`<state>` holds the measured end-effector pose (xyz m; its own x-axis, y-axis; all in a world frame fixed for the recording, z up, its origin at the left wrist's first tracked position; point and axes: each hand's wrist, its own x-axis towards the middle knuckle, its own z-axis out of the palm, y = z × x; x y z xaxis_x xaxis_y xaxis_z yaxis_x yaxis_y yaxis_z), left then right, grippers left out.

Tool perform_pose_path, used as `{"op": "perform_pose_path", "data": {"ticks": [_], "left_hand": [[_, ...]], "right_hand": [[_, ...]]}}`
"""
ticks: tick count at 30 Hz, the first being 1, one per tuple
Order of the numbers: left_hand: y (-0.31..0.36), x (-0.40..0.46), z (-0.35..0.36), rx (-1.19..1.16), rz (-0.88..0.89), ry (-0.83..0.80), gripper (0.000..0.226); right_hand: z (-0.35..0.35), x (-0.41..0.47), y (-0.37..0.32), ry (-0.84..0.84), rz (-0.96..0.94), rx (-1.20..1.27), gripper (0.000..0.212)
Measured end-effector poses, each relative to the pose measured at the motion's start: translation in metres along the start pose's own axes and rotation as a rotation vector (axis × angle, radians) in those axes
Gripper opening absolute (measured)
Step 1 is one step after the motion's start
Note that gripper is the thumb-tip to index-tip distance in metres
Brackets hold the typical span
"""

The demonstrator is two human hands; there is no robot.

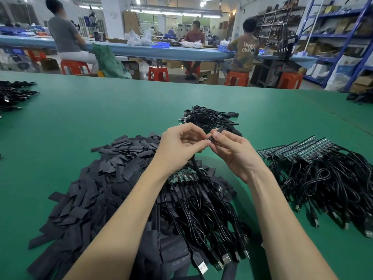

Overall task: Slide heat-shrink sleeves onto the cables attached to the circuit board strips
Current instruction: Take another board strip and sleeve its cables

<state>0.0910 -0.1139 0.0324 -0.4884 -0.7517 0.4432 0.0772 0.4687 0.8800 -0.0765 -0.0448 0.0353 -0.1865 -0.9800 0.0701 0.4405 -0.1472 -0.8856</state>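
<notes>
Presently right hand [232, 152] pinches a heat-shrink sleeve [217, 131]; left hand [179, 145] pinches the black cable [194, 161] just beside it.

- The bench [101, 122] has a green top that runs wide from the left edge to the right.
- A big heap of flat black heat-shrink sleeves [96, 188] lies on it at near left.
- Just beside that heap, at near centre, lies a circuit board strip [182, 175] with its black cables [203, 219] fanned toward the near edge, their USB plugs [202, 266] at the ends.
- A bundle of black cables [212, 118] sits farther back at centre.
- At right, a row of circuit board strips [298, 148] with tangled cables [327, 186].
- More black cable piles lie at far left [14, 93] and far right [361, 97].
</notes>
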Motion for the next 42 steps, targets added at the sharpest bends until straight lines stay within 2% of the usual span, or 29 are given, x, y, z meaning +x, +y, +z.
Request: {"op": "perform_pose_path", "data": {"ticks": [6,12,15,19,42], "left_hand": [[-0.002,-0.001,-0.001,-0.035,-0.008,0.017,0.013],[-0.001,0.000,-0.001,-0.114,-0.026,0.024,0.015],[-0.002,0.000,-0.001,-0.130,-0.033,0.032,0.014],[-0.002,0.000,-0.001,-0.133,-0.048,0.034,0.014],[-0.008,0.002,0.001,-0.023,-0.058,0.093,0.011]], "right_hand": [[0.003,0.001,0.001,-0.008,-0.040,-0.123,0.020],[0.010,0.003,0.004,0.076,-0.156,-0.059,0.039],[0.012,0.004,0.005,0.099,-0.228,-0.086,0.031],[0.013,0.003,0.005,0.104,-0.223,-0.082,0.021],[0.013,0.006,0.008,0.139,-0.193,-0.104,0.022]]}}
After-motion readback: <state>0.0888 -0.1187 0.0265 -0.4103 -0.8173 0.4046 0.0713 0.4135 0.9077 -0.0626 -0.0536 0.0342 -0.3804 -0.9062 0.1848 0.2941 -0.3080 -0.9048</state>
